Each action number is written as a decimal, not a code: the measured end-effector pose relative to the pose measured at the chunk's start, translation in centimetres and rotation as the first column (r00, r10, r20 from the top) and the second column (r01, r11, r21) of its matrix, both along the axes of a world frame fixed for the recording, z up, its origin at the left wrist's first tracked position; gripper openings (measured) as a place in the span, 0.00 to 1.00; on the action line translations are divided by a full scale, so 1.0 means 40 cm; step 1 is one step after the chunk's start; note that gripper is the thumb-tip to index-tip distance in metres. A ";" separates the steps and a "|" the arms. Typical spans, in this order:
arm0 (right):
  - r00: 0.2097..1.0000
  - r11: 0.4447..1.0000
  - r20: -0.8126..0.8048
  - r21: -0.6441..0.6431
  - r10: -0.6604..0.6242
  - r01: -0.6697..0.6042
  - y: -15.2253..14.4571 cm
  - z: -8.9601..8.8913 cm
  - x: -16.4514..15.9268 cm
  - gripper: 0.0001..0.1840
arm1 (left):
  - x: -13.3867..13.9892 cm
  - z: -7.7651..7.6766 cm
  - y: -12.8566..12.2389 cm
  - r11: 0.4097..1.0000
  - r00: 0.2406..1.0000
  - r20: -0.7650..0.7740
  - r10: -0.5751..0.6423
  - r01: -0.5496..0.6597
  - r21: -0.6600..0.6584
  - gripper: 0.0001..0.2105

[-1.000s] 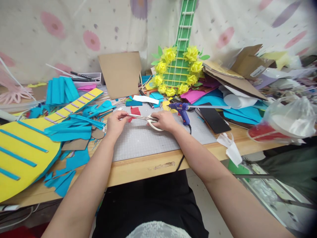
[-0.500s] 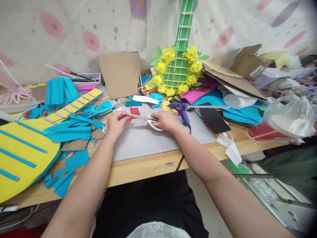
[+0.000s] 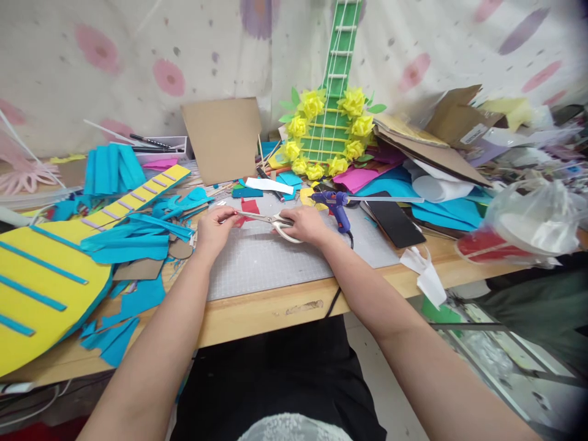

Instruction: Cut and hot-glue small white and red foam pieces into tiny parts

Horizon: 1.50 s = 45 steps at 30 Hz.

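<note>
The person's right hand (image 3: 303, 224) is curled around the handles of the scissors (image 3: 270, 218), above the gray mat (image 3: 271, 263) near a red piece (image 3: 250, 207). The left hand (image 3: 215, 230) pinches thumb and forefinger at the blade tips (anything gripped is too small to tell).
</note>
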State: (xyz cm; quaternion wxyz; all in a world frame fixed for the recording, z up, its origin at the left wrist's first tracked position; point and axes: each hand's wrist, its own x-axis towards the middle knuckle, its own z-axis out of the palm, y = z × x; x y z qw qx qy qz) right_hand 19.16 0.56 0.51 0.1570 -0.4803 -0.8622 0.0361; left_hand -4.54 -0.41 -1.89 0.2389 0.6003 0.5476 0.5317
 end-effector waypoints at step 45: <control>0.999 1.000 0.053 0.026 -0.009 0.008 0.000 0.000 0.003 0.19 | 0.015 0.021 -0.015 0.999 0.998 0.040 -0.042 0.043 -0.029 0.07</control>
